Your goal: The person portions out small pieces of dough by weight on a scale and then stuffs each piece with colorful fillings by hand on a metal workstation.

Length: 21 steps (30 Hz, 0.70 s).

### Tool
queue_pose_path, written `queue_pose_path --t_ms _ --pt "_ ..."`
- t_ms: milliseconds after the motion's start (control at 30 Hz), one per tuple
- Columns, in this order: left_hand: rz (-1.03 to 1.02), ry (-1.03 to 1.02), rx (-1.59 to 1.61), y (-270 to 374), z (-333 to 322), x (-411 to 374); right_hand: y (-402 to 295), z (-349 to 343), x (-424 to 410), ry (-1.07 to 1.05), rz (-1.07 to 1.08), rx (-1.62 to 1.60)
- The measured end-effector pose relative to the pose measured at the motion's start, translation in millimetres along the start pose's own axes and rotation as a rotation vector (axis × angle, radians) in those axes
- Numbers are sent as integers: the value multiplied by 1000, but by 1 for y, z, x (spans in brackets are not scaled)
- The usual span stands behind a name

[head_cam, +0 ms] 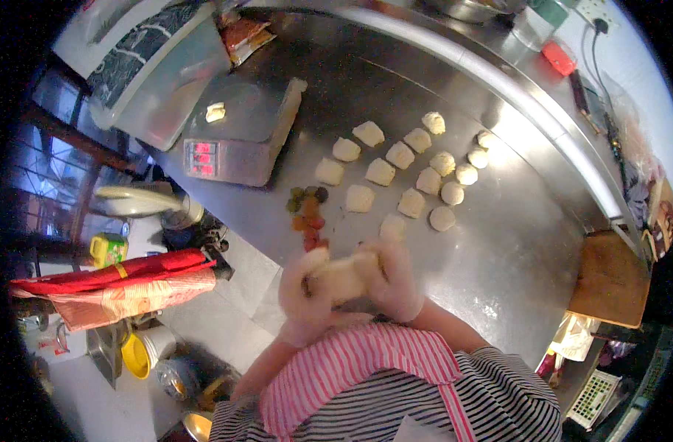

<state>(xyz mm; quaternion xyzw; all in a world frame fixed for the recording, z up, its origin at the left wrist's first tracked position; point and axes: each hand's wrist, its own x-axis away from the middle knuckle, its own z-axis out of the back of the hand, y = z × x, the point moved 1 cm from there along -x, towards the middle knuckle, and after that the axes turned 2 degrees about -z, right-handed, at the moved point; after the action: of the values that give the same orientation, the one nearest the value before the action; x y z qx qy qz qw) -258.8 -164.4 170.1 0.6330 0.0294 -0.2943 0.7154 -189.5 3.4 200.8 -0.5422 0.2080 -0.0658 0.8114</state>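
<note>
A pale, stretched piece of dough [344, 276] spans between my two hands, close to my body above the table's near side. My left hand [306, 290] grips its left end, and my right hand [397, 282] grips the other; both are blurred. Ahead of them several dough pieces [380, 172] stand in slanting rows on the steel table [507, 265]. The ones at the right, such as a dough ball [442, 219], look rounder and smoother. Just beyond my left hand lies a small cluster of coloured pieces [310, 212], green, orange and red, too blurred to name.
A digital scale [237, 160] with a lit red display stands at the left, a small dough lump [215, 112] on its plate. Behind it is a translucent plastic bin [170, 94]. A raised steel edge [480, 69] curves along the back. A wooden board [610, 279] sits at the right.
</note>
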Motion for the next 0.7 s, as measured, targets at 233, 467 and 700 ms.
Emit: queue_pose_path --t_ms 233,467,700 --pt "17 -371 -3 -15 19 0 35 -51 -9 -345 -196 -164" --pt "963 76 717 -60 32 32 157 -72 -85 -264 -397 289" --pt "792 -47 416 -78 38 21 227 -120 -125 -364 -85 773"
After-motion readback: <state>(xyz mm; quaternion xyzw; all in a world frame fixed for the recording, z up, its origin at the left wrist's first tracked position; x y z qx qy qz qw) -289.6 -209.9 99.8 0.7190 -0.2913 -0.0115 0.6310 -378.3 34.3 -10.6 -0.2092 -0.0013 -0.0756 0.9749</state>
